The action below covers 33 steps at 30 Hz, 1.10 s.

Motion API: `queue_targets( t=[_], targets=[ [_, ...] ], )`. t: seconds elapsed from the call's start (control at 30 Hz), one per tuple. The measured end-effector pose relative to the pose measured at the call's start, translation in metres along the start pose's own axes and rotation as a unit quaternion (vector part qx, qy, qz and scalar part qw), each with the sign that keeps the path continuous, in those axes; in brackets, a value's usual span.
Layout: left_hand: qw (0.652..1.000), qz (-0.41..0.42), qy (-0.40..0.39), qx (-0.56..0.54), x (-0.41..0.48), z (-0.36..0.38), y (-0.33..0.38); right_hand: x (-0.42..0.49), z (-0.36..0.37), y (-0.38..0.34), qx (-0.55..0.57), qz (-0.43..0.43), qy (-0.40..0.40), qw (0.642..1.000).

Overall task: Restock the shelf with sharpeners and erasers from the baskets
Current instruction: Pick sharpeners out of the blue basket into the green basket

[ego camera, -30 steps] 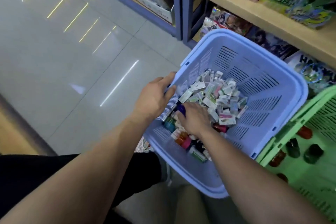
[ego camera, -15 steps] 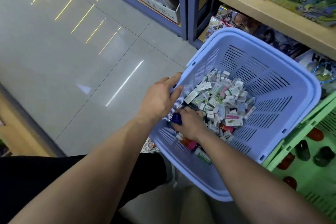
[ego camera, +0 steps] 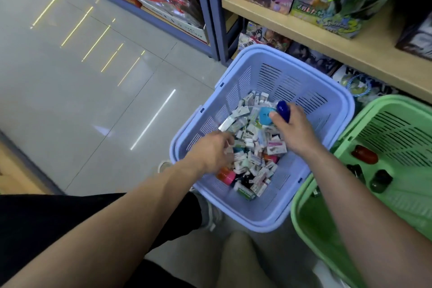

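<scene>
While my right hand [ego camera: 294, 130] grips a glossy dark blue sharpener [ego camera: 283, 110] above the lilac basket [ego camera: 257, 48], my left hand [ego camera: 214, 151] sits blurred among its boxed erasers [ego camera: 252, 145]; its grasp is unclear.

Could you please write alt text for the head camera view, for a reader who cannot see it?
A person's right hand grips a dark blue item above a blue basket of small packets, a light blue item at its thumb, while the left hand reaches into the pile. A green basket stands to the right, by a wooden shelf.
</scene>
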<state>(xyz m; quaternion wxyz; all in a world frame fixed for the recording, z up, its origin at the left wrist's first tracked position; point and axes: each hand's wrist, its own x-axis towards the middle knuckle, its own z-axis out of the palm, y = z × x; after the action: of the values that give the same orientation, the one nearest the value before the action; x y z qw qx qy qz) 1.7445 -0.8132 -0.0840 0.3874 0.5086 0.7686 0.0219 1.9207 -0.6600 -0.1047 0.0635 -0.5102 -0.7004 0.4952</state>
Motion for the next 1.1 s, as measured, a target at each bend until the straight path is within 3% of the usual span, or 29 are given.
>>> queue_targets(
  t=[0.07, 0.23, 0.63, 0.83, 0.97, 1.1],
  targets=[
    [0.995, -0.038, -0.088, 0.021, 0.007, 0.022, -0.001, -0.008, -0.007, 0.002, 0.025, -0.018, 0.008, 0.999],
    [0.982, -0.097, -0.149, 0.070, 0.030, 0.046, -0.011, -0.019, -0.020, 0.004, 0.028, -0.050, -0.005, 0.998],
    [0.965, -0.037, -0.190, 0.178, 0.039, 0.059, -0.012, -0.023, -0.040, -0.003, 0.085, -0.021, 0.022, 0.996],
    [0.967, -0.030, -0.219, 0.129, 0.041, 0.057, -0.016, -0.027, -0.055, 0.002, 0.041, -0.032, 0.036, 0.998],
    [0.989, -0.081, -0.106, -0.063, 0.051, 0.037, -0.009, -0.029, -0.065, 0.003, 0.068, -0.030, 0.058, 0.996],
    [0.991, -0.059, -0.089, -0.083, 0.067, 0.046, -0.003, -0.026, -0.067, 0.009, 0.069, -0.048, 0.045, 0.995]
  ],
)
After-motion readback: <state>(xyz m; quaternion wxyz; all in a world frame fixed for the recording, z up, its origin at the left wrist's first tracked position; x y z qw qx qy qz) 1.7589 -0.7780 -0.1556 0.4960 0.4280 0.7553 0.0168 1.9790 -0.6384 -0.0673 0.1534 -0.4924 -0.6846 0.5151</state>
